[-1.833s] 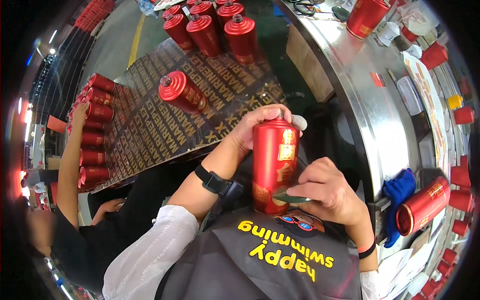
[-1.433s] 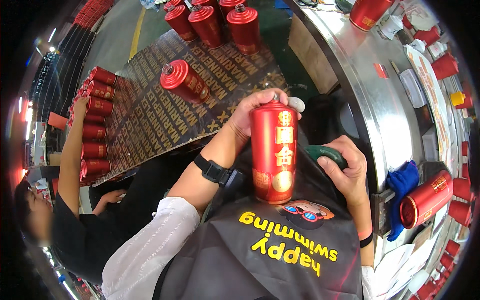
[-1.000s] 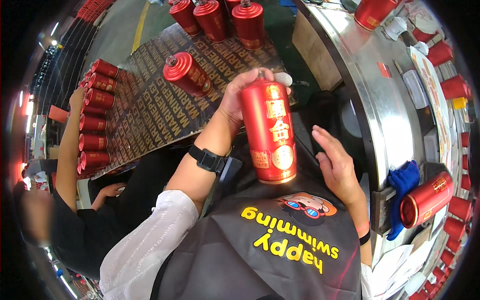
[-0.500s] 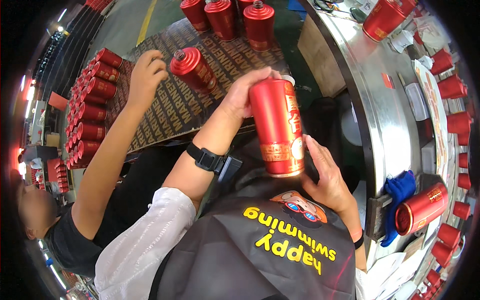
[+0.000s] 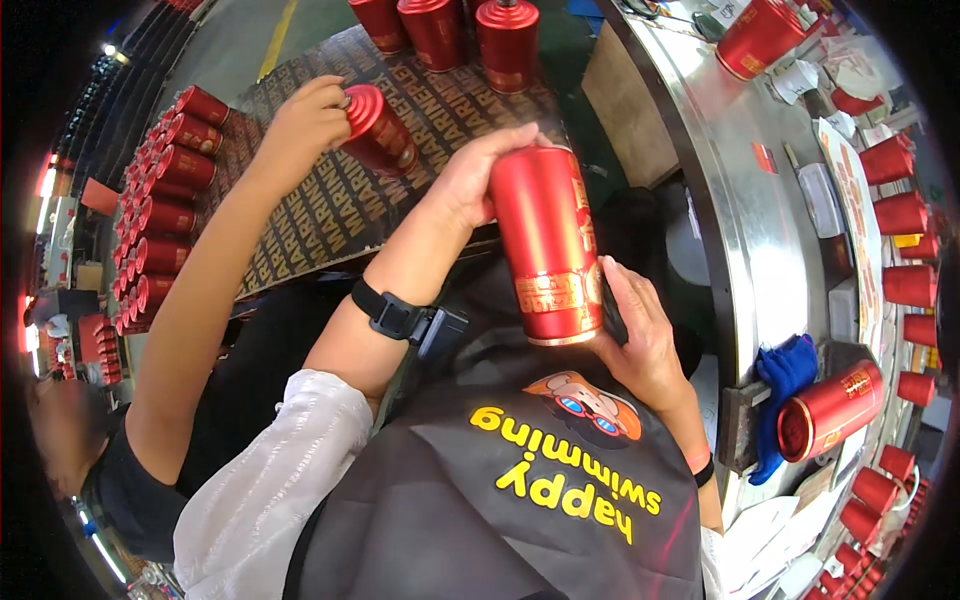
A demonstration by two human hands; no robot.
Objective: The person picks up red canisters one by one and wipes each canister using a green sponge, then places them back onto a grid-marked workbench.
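Note:
A glossy red bottle (image 5: 540, 235) with gold lettering is tilted in front of my apron, its base toward me. My left hand (image 5: 475, 180) is closed round its far end, hiding the neck. Against the right side near the base, my right hand (image 5: 645, 340) holds it between fingers and thumb. Left of my hands, a co-worker's hand (image 5: 305, 125) is at the top of another red bottle (image 5: 385, 140) standing on the printed dark board (image 5: 345, 205).
Several red bottles (image 5: 435, 35) stand at the board's far edge, and stacked ones (image 5: 165, 215) line its left. On the metal bench (image 5: 715, 150) at right, a red bottle (image 5: 835, 410) lies on a cradle with a blue cloth (image 5: 785, 375). Another bottle (image 5: 760, 38) is farther back.
The bottle in my hands has turned, bringing its gold lettering toward the right edge. The co-worker's hand has moved right, onto the top of the bottle on the board.

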